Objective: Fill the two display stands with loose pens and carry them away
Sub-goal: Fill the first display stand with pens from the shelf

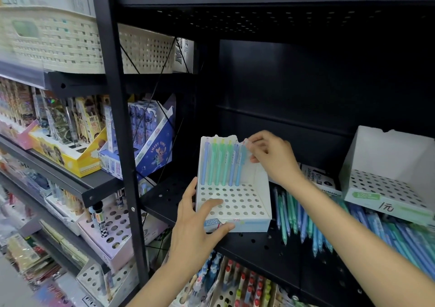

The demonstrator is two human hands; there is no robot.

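the white cardboard display stand with a perforated hole tray (235,203) sits on the black pegboard metal shelf (259,243), its back row holding a few upright blue and green plastic pens (221,163). the left hand (200,224) steadies the stand's front left corner, thumb up the side wall, fingers spread across the tray and front lip. the right hand (270,156) pinches the top of a pale blue pen (243,152) at the back row's right end. a heap of loose blue and green pens (329,226) lies on the shelf just beside the stand; a second white stand, empty (388,177), sits further right. the card stand looks light and easily crushed or tipped, so it is probably best carried from underneath, kept level. the pens seem stiff, smooth and light.
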